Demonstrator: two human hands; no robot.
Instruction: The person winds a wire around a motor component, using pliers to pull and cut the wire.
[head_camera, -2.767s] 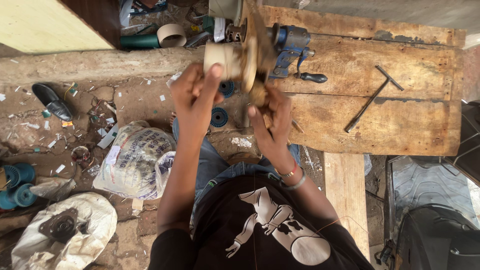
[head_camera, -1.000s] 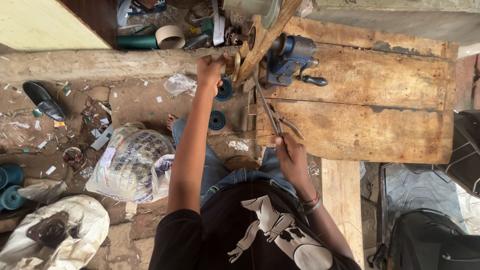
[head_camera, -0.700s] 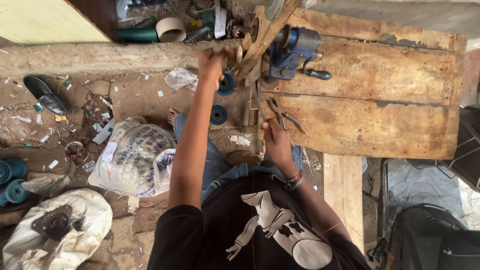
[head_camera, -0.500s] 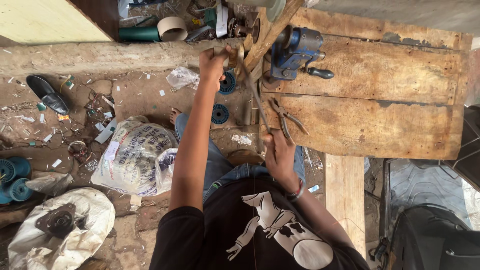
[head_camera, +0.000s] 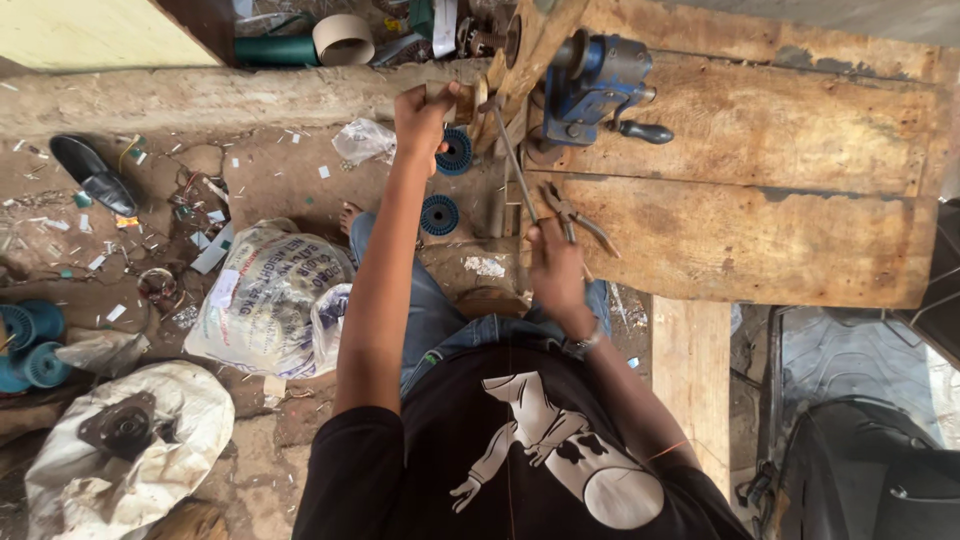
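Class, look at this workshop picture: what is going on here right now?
A person sits at a rough wooden workbench. The left hand reaches up and grips a wooden piece beside a blue bench vise. The right hand holds pliers at the bench's edge, next to a thin metal rod. Blue wire spools and a printed sack lie on the dirt floor below.

My left hand (head_camera: 425, 110) sits at the workbench (head_camera: 800, 230) left edge, gripping a wooden piece (head_camera: 478, 95) just left of the vise (head_camera: 595, 85). My right hand (head_camera: 555, 265) holds pliers (head_camera: 570, 215) over the bench's near-left corner. Below the bench's left edge, two spools (head_camera: 440, 215) lie on the floor, a sack (head_camera: 265, 300) further left.
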